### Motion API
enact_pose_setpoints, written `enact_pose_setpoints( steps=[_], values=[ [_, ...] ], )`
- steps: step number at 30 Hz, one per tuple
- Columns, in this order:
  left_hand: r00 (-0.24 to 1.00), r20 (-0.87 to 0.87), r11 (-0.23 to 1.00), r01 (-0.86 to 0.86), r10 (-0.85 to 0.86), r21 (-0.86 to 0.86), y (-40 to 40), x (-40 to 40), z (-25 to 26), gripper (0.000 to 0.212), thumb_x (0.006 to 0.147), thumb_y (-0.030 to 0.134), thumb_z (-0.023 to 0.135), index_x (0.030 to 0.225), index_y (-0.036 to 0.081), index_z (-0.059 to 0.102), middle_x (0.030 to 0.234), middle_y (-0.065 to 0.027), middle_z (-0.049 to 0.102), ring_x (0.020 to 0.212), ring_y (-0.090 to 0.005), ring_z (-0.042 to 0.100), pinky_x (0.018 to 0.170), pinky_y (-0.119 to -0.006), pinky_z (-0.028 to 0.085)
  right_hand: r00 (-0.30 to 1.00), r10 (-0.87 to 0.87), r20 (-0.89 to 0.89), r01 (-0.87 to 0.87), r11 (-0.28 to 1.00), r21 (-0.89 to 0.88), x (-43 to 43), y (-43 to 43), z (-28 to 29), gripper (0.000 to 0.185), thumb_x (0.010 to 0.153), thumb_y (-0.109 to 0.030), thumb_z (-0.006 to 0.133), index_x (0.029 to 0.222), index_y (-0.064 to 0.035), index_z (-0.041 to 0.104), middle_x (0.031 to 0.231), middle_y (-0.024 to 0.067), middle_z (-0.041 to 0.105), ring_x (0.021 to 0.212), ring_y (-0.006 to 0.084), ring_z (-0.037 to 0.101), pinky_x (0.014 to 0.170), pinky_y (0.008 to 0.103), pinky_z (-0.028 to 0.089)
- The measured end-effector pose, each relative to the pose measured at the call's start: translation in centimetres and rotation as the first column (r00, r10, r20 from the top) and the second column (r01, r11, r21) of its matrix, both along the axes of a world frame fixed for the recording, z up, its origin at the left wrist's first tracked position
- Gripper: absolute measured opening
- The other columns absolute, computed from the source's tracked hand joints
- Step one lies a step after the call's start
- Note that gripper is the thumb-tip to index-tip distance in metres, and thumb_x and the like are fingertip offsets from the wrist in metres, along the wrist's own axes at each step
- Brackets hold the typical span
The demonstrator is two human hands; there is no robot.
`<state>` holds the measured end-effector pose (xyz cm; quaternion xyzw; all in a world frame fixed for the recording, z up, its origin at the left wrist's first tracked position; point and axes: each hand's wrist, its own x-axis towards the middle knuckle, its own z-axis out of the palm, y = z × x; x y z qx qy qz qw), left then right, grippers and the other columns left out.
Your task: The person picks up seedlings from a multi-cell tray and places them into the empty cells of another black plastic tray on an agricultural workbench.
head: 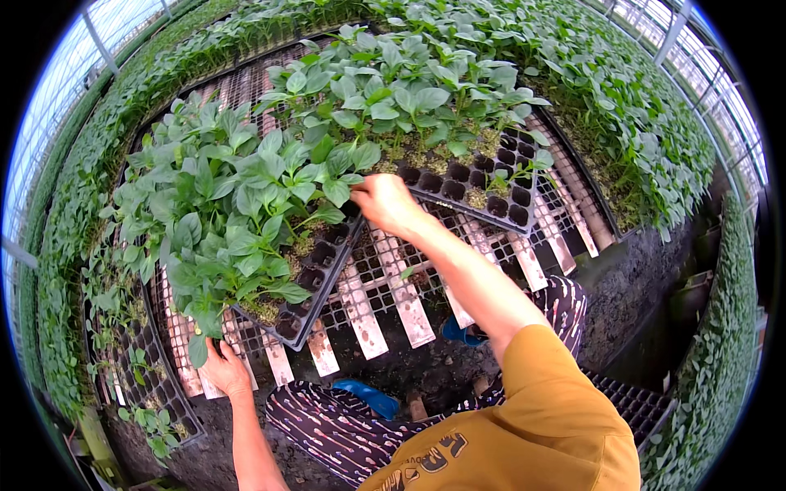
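My right hand (384, 199) reaches to the right rim of a black plastic seedling tray (319, 288), between its leafy green seedlings (245, 202) and a second tray; its fingertips are partly hidden, so whether they grip anything is unclear. My left hand (227, 368) is low at the near left, thumb and fingers around the hanging leaves of a seedling (198, 350), whose stem is hidden. The second seedling tray (451, 187) lies at an angle to the right, with several empty cells along its near side and a small seedling (503, 178) in its right corner.
Both trays rest on white slats (402, 301) covered by black plastic mesh (368, 264). A sparsely filled tray (144, 362) lies at left, an empty cell tray (632, 399) at lower right. Dense seedlings (614, 116) surround the bench. Blue footwear (368, 396) shows on dark ground below.
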<state>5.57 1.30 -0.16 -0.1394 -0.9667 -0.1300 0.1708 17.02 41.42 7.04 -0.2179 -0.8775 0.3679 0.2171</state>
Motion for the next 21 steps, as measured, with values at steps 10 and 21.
enact_pose_setpoints(
  steps=[10,21],
  values=[
    [0.999,-0.023,1.0,0.025,-0.025,-0.003,-0.3,-0.3,-0.6,0.039,0.088,0.025,0.046,0.116,-0.001,0.049,0.118,-0.0231,0.046,0.114,-0.0394,0.039,0.096,-0.045,0.031,0.833,-0.552,-0.033,0.552,0.826,0.111,10.6,12.4,-0.4,0.022,0.081,-0.014,0.052,0.087,0.0029,0.065,0.072,0.0196,0.063,0.061,0.027,0.064,0.063,0.0374,0.05],
    [0.999,0.037,0.999,0.009,-0.01,0.038,-0.1,-0.1,-0.2,0.037,0.088,0.026,0.045,0.115,0.001,0.05,0.115,-0.0211,0.047,0.11,-0.037,0.042,0.094,-0.043,0.033,0.843,-0.509,-0.173,0.44,0.839,-0.321,11.7,13.4,0.2,0.022,0.088,-0.012,0.051,0.092,0.0071,0.061,0.075,0.0089,0.061,0.058,0.0128,0.058,0.053,0.0248,0.052]
  ],
)
